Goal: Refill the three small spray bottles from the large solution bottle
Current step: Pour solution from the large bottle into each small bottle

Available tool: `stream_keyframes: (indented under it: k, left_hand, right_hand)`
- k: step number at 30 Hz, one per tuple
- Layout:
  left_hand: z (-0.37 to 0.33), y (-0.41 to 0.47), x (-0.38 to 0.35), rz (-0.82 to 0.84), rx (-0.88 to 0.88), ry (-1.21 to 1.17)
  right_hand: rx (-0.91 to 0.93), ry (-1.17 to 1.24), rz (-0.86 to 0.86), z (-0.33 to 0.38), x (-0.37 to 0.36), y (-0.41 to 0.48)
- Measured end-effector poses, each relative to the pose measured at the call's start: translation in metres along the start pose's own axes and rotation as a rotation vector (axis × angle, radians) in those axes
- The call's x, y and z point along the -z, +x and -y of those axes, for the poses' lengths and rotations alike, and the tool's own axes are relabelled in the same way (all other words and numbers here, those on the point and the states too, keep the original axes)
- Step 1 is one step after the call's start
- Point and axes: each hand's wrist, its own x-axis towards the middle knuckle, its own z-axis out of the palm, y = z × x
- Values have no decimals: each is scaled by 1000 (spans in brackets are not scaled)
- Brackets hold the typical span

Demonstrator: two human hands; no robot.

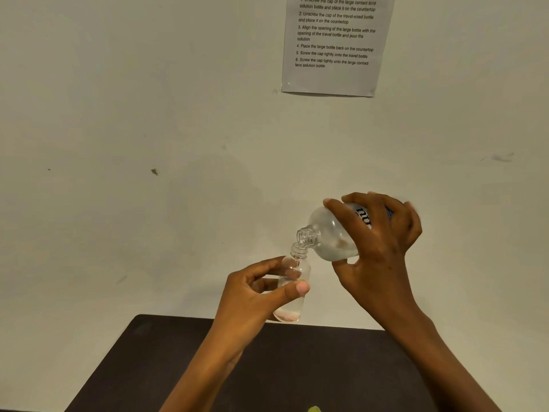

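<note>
Right hand (pixel 383 248) wraps the tilted large solution bottle (pixel 332 233), neck down onto the mouth of the small spray bottle (pixel 292 288), pinched mid-body by left hand (pixel 255 295) above the dark table (pixel 178 352); both look light, smooth, likely slick if wet; keep mid-body grips.

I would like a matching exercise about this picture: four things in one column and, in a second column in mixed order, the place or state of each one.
Things
1. large bottle
2. small bottle
3. printed sheet
4. dark tabletop

Places or states
a. fixed to the wall
b. lies below both arms
c. tilted with its open neck downward, gripped by the right hand
d. nearly upright and uncapped, held by the left hand

Pairs: 1-c; 2-d; 3-a; 4-b
</note>
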Motion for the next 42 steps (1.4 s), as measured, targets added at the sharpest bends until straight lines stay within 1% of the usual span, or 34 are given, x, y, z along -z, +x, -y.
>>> stream_keyframes:
  k: [24, 42]
  left_hand:
    - [2, 0, 0, 0, -21, -20]
    - [-2, -2, -1, -7, -29, -34]
  right_hand:
    - [-11, -4, 16, 4, 6, 3]
    - [0, -9, -16, 4, 5, 4]
